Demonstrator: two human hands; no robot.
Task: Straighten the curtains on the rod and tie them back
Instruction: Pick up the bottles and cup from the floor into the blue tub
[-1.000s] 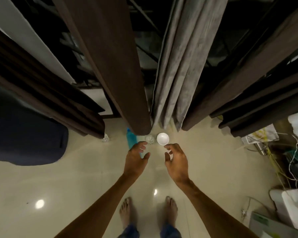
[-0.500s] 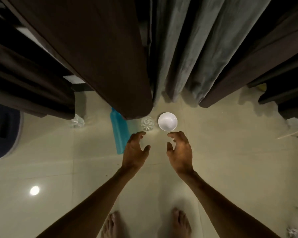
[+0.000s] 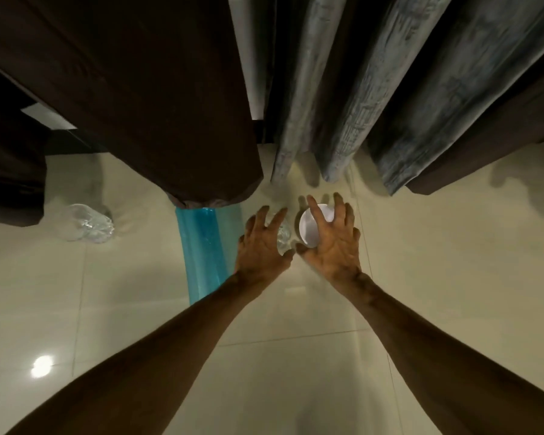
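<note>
A dark brown curtain (image 3: 157, 89) hangs at the upper left, its hem just above the floor. To its right hangs a grey curtain (image 3: 374, 98) in several folds, with more brown curtain (image 3: 496, 136) beyond it. My left hand (image 3: 261, 246) reaches down over a small clear glass (image 3: 284, 238) on the floor, fingers spread. My right hand (image 3: 330, 243) hovers over a white bowl (image 3: 311, 226), fingers spread around its rim. I cannot tell whether either hand touches its object. Neither hand holds a curtain.
A blue plastic bottle (image 3: 201, 249) lies on the tiled floor (image 3: 453, 262), partly under the brown curtain's hem. A clear plastic bottle (image 3: 87, 222) lies at the left. A ceiling light reflects off the tiles at lower left.
I have bent lower, so the floor objects look larger. Both hands moved forward and down from short of the glass and bowl to over them. My feet left the view.
</note>
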